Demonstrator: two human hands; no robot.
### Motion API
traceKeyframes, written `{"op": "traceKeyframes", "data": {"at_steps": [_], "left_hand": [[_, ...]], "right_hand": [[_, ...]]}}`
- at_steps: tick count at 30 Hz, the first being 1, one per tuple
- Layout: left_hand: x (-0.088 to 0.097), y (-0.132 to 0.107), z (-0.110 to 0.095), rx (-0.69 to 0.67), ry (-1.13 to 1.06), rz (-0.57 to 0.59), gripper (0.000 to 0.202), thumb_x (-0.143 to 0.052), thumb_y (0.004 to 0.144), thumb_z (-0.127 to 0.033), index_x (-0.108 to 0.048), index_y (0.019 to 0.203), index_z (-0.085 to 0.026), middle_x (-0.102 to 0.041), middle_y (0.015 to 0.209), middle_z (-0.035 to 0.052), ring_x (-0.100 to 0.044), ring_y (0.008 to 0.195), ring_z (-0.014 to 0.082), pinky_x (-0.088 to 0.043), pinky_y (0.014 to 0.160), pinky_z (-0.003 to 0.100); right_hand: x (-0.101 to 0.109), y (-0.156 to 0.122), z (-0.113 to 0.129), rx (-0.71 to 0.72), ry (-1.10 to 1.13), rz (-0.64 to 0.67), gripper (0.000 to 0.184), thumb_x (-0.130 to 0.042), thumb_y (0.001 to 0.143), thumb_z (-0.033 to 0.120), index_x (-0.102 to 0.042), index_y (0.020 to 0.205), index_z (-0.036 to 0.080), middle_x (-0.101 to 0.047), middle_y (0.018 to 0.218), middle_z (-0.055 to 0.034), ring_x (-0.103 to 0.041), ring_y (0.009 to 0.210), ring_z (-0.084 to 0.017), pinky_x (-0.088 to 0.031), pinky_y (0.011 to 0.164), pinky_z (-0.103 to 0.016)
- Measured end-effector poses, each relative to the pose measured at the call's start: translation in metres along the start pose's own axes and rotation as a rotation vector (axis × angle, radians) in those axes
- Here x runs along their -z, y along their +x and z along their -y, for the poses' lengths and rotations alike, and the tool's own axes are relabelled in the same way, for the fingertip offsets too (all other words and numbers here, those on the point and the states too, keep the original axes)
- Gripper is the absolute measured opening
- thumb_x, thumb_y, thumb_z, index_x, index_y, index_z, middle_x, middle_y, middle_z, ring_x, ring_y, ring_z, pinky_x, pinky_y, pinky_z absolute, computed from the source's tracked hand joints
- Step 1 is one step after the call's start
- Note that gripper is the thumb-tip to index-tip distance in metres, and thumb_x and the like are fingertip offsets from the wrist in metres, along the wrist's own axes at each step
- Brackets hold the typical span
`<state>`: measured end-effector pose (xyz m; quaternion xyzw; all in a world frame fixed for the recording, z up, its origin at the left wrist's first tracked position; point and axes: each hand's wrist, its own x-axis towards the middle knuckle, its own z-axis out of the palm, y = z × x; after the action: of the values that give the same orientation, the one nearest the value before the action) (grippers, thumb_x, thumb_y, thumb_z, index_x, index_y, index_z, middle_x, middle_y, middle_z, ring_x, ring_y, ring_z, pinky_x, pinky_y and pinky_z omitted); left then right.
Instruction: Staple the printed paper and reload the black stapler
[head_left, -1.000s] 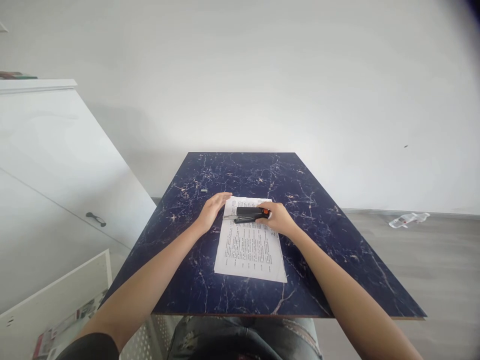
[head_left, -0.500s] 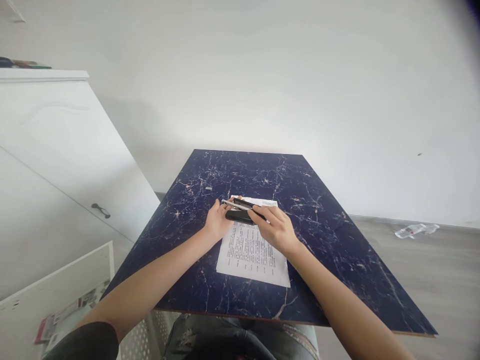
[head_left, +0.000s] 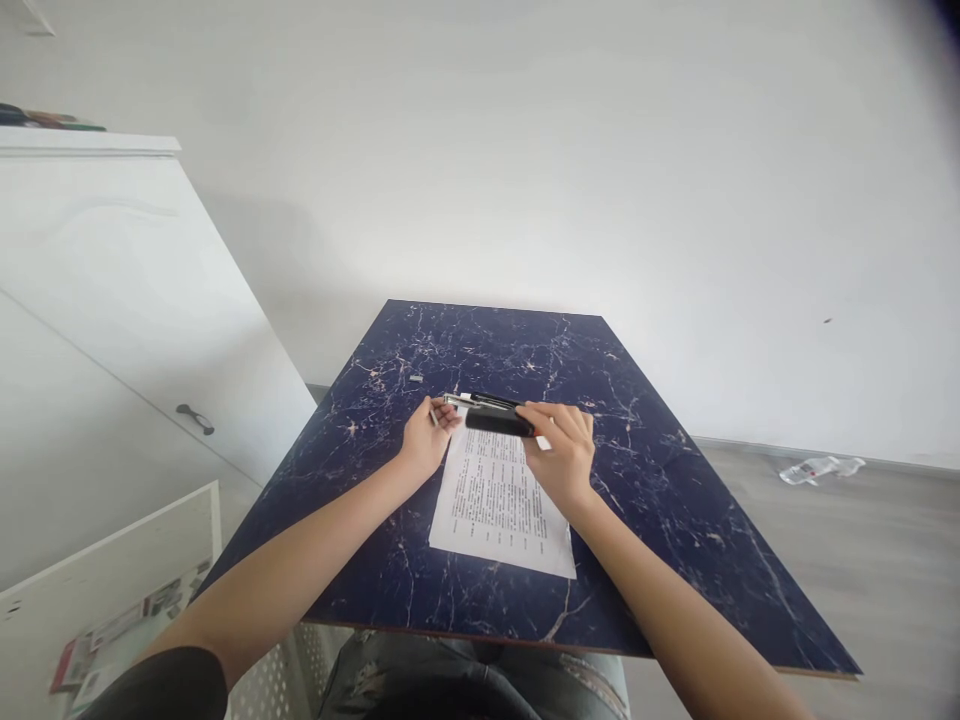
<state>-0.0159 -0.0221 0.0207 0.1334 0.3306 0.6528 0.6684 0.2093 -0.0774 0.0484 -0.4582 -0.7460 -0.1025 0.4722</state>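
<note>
Forearms (head_left: 311, 538) stretched forward — left hand (head_left: 426, 437) part-curled, right hand (head_left: 564, 452) clenched

- The stapler (head_left: 499, 421) was black, with a shiny silver strip.
- The paper (head_left: 499, 505) was white, with rows of little dark letters.
- The table (head_left: 637, 490) was dark blue, with thin white squiggly lines all over and some pinkish spots. Its front edge was brown.
- The wall (head_left: 562, 150) was very pale grey.
- The cupboard (head_left: 90, 250) was white, and its handle (head_left: 195, 419) was dark grey.
- The floor (head_left: 892, 560) was grey, with soft streaks.
- The jeans (head_left: 420, 675) were faded grey-blue, with paler patches.
- The sleeve (head_left: 165, 688) was black.
</note>
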Motion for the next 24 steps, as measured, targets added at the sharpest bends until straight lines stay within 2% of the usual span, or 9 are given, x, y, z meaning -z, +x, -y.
{"op": "traceKeyframes", "data": {"at_steps": [2,4,5,8,11,15,18,22,24], "left_hand": [[0.0,-0.003,-0.008,-0.1,0.079,-0.03,0.036,-0.044,0.106,-0.028,-0.054,0.073,-0.017,-0.042,0.056,-0.004,-0.041,0.045,0.0078,-0.039,0.047,0.019],[0.0,-0.01,-0.016,-0.265,0.193,0.0,0.037,-0.052,0.103,-0.031,-0.049,0.068,-0.019,-0.031,0.055,-0.0066,-0.026,0.043,0.0074,-0.025,0.042,0.019],[0.0,-0.014,-0.018,-0.367,0.244,0.043,0.037,-0.055,0.101,-0.033,-0.047,0.068,-0.019,-0.03,0.057,-0.0064,-0.024,0.044,0.0078,-0.023,0.043,0.02],[0.003,-0.024,-0.019,-0.661,0.405,0.246,0.028,-0.062,0.097,-0.037,-0.053,0.077,-0.021,-0.042,0.066,-0.0029,-0.035,0.054,0.0107,-0.035,0.053,0.022],[0.01,-0.031,-0.012,-0.817,0.636,0.464,0.022,-0.065,0.095,-0.043,-0.06,0.089,-0.022,-0.052,0.075,0.0019,-0.047,0.068,0.0162,-0.045,0.07,0.031],[0.01,-0.037,-0.005,-0.75,0.893,0.653,0.027,-0.064,0.096,-0.048,-0.064,0.101,-0.022,-0.06,0.089,0.0079,-0.054,0.08,0.0216,-0.048,0.085,0.04],[0.005,-0.04,-0.004,-0.665,0.979,0.774,0.029,-0.059,0.099,-0.048,-0.064,0.11,-0.022,-0.064,0.103,0.0114,-0.06,0.088,0.0224,-0.049,0.092,0.042],[0.001,-0.041,-0.005,-0.637,1.062,0.86,0.026,-0.052,0.104,-0.042,-0.063,0.119,-0.023,-0.068,0.113,0.0127,-0.066,0.101,0.0232,-0.05,0.098,0.043],[0.001,-0.041,-0.005,-0.631,1.093,0.868,0.025,-0.055,0.103,-0.04,-0.064,0.118,-0.023,-0.069,0.114,0.0128,-0.068,0.105,0.0239,-0.051,0.099,0.042]], "right_hand": [[-0.001,0.005,-0.003,-0.24,0.046,-0.005,0.015,-0.067,0.093,0.027,-0.075,0.105,0.026,-0.076,0.103,-0.0068,-0.068,0.091,-0.027,-0.047,0.086,-0.044],[-0.003,0.007,-0.01,-0.429,0.092,0.097,0.019,-0.071,0.087,0.038,-0.074,0.1,0.024,-0.075,0.095,-0.0064,-0.068,0.083,-0.026,-0.048,0.078,-0.039],[-0.004,0.007,-0.014,-0.495,0.108,0.165,0.022,-0.074,0.084,0.041,-0.074,0.097,0.024,-0.075,0.091,-0.0058,-0.067,0.079,-0.025,-0.047,0.073,-0.037],[-0.011,0.005,-0.024,-0.579,0.125,0.369,0.023,-0.08,0.074,0.041,-0.074,0.088,0.024,-0.074,0.081,-0.0029,-0.067,0.073,-0.024,-0.043,0.064,-0.031],[-0.018,0.001,-0.025,-0.565,0.127,0.496,0.021,-0.083,0.07,0.037,-0.074,0.084,0.024,-0.073,0.076,-0.0011,-0.066,0.072,-0.023,-0.041,0.063,-0.029],[-0.024,-0.002,-0.018,-0.548,0.117,0.534,0.023,-0.087,0.068,0.034,-0.075,0.085,0.025,-0.073,0.077,0.0008,-0.065,0.072,-0.021,-0.04,0.064,-0.028],[-0.025,-0.003,-0.017,-0.528,0.099,0.537,0.026,-0.089,0.066,0.033,-0.076,0.087,0.025,-0.073,0.079,0.0012,-0.064,0.073,-0.02,-0.04,0.065,-0.028],[-0.024,0.0,-0.024,-0.429,0.139,0.606,0.031,-0.091,0.066,0.031,-0.074,0.091,0.022,-0.073,0.083,-0.0009,-0.065,0.078,-0.022,-0.045,0.073,-0.032],[-0.021,0.003,-0.027,-0.353,0.187,0.629,0.043,-0.094,0.066,0.034,-0.074,0.101,0.022,-0.074,0.094,-0.0041,-0.066,0.091,-0.026,-0.048,0.082,-0.037]]}}
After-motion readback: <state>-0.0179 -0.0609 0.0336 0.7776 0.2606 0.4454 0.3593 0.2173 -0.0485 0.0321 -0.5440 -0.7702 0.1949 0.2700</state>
